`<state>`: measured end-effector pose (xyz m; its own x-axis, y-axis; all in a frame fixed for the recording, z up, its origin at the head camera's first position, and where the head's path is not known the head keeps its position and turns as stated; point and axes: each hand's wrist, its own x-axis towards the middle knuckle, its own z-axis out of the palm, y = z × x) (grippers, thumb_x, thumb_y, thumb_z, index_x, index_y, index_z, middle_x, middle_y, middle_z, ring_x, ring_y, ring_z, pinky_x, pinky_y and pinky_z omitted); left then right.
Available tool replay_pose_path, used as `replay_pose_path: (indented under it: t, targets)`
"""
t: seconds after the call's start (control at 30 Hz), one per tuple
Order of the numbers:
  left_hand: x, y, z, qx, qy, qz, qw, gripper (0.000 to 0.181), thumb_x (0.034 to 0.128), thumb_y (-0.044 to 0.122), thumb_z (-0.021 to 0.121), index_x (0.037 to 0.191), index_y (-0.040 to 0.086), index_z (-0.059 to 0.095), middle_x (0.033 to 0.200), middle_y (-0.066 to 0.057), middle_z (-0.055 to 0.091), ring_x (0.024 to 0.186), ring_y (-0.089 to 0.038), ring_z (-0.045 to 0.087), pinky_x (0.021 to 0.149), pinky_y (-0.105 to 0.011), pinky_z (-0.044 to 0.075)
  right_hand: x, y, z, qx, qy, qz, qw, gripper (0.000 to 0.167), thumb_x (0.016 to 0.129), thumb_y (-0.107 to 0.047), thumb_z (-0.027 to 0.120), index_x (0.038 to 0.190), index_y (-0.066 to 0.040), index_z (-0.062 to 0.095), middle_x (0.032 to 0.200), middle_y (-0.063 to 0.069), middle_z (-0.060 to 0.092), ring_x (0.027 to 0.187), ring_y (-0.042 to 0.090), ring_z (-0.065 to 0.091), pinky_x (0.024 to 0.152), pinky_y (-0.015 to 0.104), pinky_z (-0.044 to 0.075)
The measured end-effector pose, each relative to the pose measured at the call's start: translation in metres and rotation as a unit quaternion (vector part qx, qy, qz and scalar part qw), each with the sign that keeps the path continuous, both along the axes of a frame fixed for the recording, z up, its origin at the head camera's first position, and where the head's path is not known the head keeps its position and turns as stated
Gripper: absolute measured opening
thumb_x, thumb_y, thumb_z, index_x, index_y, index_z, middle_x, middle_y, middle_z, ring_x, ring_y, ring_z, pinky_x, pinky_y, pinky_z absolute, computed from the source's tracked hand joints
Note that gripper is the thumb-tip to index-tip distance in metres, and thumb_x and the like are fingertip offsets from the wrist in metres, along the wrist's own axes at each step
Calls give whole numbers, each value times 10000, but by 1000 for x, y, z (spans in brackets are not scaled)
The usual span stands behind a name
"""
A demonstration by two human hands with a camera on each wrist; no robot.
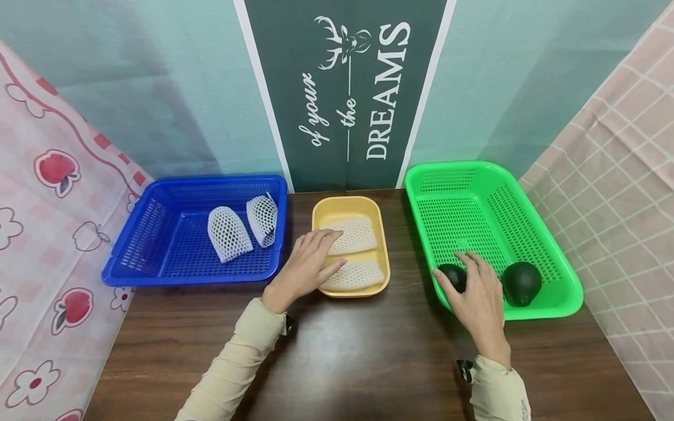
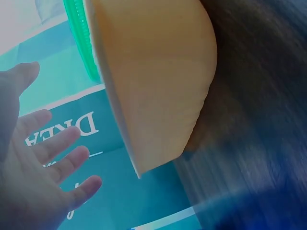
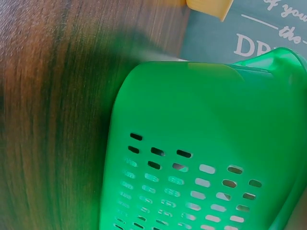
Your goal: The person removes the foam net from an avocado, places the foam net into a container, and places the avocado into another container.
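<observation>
My left hand (image 1: 305, 263) hovers with spread fingers over the left side of a yellow two-part tray (image 1: 386, 257). White foam net sleeves lie in the tray, one (image 1: 358, 234) in the far compartment and another (image 1: 358, 275) in the near one. In the left wrist view that hand (image 2: 43, 163) holds nothing. Over the green basket (image 1: 571, 286), my right hand (image 1: 479, 292) has thumb and fingers spread around a dark avocado (image 1: 451, 276); contact is hard to tell. A second dark avocado (image 1: 521, 283) sits right of that hand. The right wrist view hides the hand behind the basket wall (image 3: 192, 105).
At the left stands a blue basket (image 1: 110, 275) with two white foam nets (image 1: 229, 234) inside; their contents are unclear. Everything stands on a dark wooden table (image 1: 358, 351). A printed cloth backdrop (image 1: 342, 99) rises behind, with patterned cloths at both sides.
</observation>
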<state>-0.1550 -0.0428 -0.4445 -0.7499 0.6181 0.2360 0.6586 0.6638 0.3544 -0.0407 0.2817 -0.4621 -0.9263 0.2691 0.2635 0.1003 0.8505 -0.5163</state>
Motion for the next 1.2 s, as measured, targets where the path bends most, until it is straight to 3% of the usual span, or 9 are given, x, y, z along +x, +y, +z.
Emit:
replay_pose_path:
  t: [0.37,0.83,1.2]
  targets:
    - [-2,-13,8,149,81,186,9997,574,980,377,600,1461,106,444,1392,-116,530,1314,-330,465,1090,-550,363,1,-1,1,-76,-135,20,9999,652,919,-472,654,1402,-54,525,1485,260,427,1342,507,365,1042,698,268]
    - [-12,-33,21,337,16,562,9978,564,986,348,591,1464,90,440,1412,-149,522,1348,-358,437,1121,-579,325,0,0,-1,-46,-145,30,9999,631,927,-469,644,1389,-52,538,1438,259,474,1302,506,405,1011,682,303]
    - [-21,-59,43,798,154,1021,9915,588,968,280,631,1475,72,418,1437,-189,490,1364,-362,418,1116,-598,318,1,0,1,-44,-200,46,9998,619,928,-480,639,1375,-61,549,1421,236,503,1287,488,435,1001,660,333]
